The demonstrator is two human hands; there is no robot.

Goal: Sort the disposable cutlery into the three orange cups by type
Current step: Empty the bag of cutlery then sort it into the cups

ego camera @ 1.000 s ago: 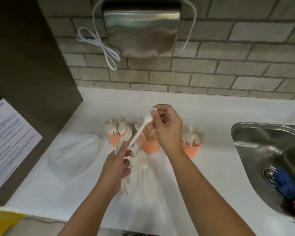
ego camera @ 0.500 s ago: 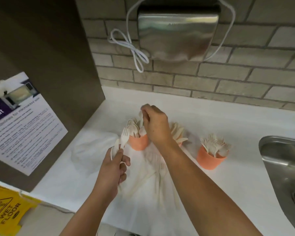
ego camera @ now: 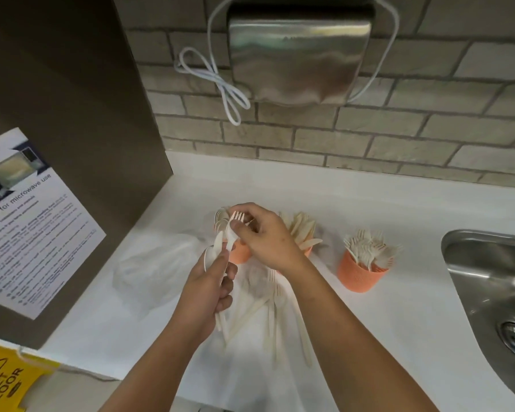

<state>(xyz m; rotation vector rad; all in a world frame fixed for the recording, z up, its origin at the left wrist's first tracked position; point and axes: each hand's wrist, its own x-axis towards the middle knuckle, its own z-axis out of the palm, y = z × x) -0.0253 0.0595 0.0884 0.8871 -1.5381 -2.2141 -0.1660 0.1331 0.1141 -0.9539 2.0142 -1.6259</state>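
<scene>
Near the middle of the frame, the left hand [ego camera: 208, 289] is clenched around a bundle of cutlery [ego camera: 214, 252]. White spoon bowls stick up above its fingers, and the handles poke out below the palm. One fork [ego camera: 231, 233] rises from this bundle, its tines pointing up. The right hand [ego camera: 265, 236] pinches that fork just under the tines between thumb and curled fingers.

The three cups stand in a row on the white counter [ego camera: 369, 203], behind the hands. The left orange cup [ego camera: 240, 255] holds spoons [ego camera: 220, 218] and is partly hidden by the fork and both hands. The middle orange cup [ego camera: 308, 250] is mostly covered by the right hand, and its knives [ego camera: 302, 230] fan out to the right of the wrist. The right orange cup [ego camera: 359, 273] stands apart in clear view, full of forks [ego camera: 369, 251].

Loose cutlery [ego camera: 272, 319] lies in a jumble below the hands, on a white plastic sheet [ego camera: 250, 367] that runs to the bottom edge. A crumpled clear bag [ego camera: 152, 269] sits left of the hands.

A steel sink [ego camera: 488, 263] takes up the right edge. At upper centre a steel wall unit [ego camera: 298, 58] hangs on the brick-tile wall, with a white cable [ego camera: 220, 81] looped beside it. A microwave notice [ego camera: 27, 218] is fixed to the brown panel at left. A yellow wet floor sign [ego camera: 3, 379] shows in the lower left corner.
</scene>
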